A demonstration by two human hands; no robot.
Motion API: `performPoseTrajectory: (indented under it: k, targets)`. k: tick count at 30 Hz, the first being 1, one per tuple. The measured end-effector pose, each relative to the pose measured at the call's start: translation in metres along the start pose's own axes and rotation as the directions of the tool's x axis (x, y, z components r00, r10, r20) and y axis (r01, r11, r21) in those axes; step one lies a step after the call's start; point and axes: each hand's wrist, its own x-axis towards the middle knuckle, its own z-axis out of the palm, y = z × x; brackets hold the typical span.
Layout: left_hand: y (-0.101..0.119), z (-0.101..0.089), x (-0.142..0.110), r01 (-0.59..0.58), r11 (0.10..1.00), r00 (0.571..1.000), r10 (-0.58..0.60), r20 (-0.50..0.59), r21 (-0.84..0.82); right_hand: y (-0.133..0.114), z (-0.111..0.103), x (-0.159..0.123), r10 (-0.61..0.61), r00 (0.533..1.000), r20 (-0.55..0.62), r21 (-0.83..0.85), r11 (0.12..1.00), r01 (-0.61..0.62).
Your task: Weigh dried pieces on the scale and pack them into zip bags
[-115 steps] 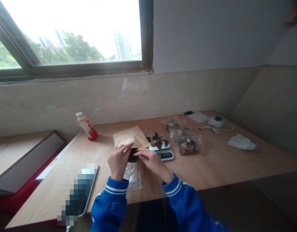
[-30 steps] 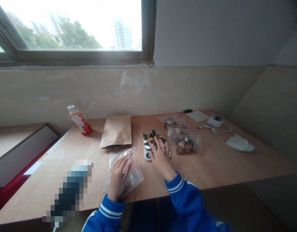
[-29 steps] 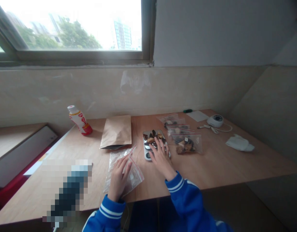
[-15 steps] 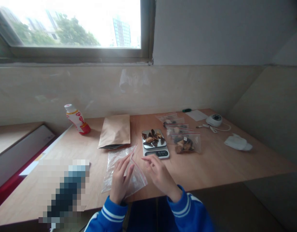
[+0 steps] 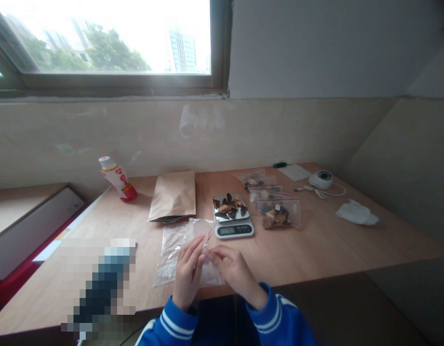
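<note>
A clear zip-lock bag (image 5: 171,257) with a red seal line lies at the table's front. My left hand (image 5: 187,271) is closed on its sealed edge, fingers over the top and thumb below. From the other side my right hand (image 5: 232,266) pinches the same edge between thumb and fingertips. Just beyond, a small digital kitchen scale (image 5: 234,231) carries dark and tan dried slices (image 5: 229,205) on its steel plate. Several filled zip-lock bags (image 5: 277,215) stand in a row to the right of the scale.
A brown paper pouch (image 5: 174,197) lies behind the clear bag, with a red-and-white bottle (image 5: 119,180) farther left. A pixelated dark object (image 5: 102,283) lies at front left. To the right are a white camera-like device (image 5: 321,179) with cable, white paper (image 5: 295,172) and a crumpled white item (image 5: 358,212).
My right hand has come down and left onto the bag's edge. My left hand has shifted slightly right and closed more on the bag. The scale's display now shows fully.
</note>
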Motion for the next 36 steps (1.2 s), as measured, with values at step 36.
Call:
performPoseTrajectory:
  k: [36]
  targets:
    - [-0.02, 0.087, 0.056, 0.269, 0.884, 0.823, -0.418, -0.384, -0.383, 0.089, -0.077, 0.082, -0.322, 0.839, -0.438, -0.706, 0.702, -0.099]
